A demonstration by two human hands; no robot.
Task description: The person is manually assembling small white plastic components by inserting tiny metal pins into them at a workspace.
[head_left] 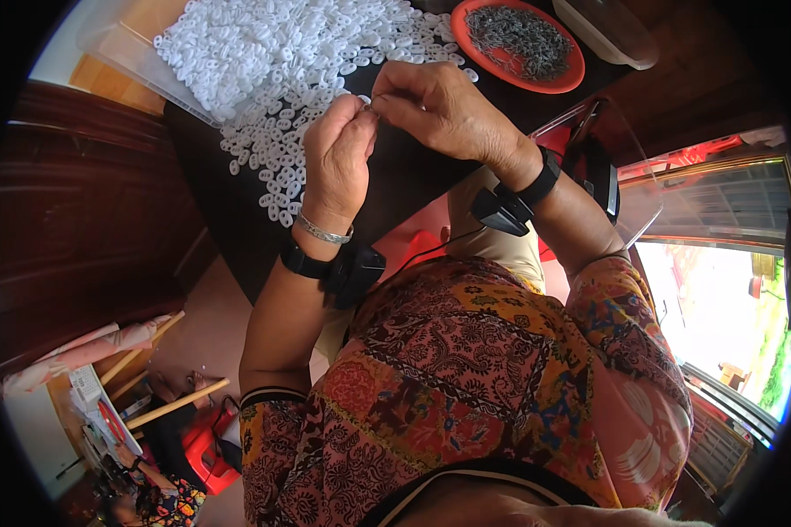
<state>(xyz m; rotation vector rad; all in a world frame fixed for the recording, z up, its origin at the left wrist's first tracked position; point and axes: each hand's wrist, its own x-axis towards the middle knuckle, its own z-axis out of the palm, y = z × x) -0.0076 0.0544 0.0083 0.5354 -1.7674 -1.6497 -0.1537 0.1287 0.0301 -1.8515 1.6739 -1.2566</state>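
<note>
My left hand [337,167] and my right hand [444,112] meet fingertip to fingertip above the dark table. Between the left thumb and fingers a small white plastic oval piece [366,100] just shows, mostly covered by the fingertips. The right thumb and index finger are pinched together right against it, and whatever they grip is too small to make out. Around the left hand lie many loose white oval pieces [281,145] with holes in them. Beyond the right hand stands an orange-red plate [564,81] heaped with small grey metal parts [520,42].
A clear plastic tub [132,66] tips its white pieces onto the black table [211,189]. A clear container [608,33] sits at the far right, beside the plate. At lower left another person [163,483] is near a red stool [209,452]. A bright doorway [712,307] opens at right.
</note>
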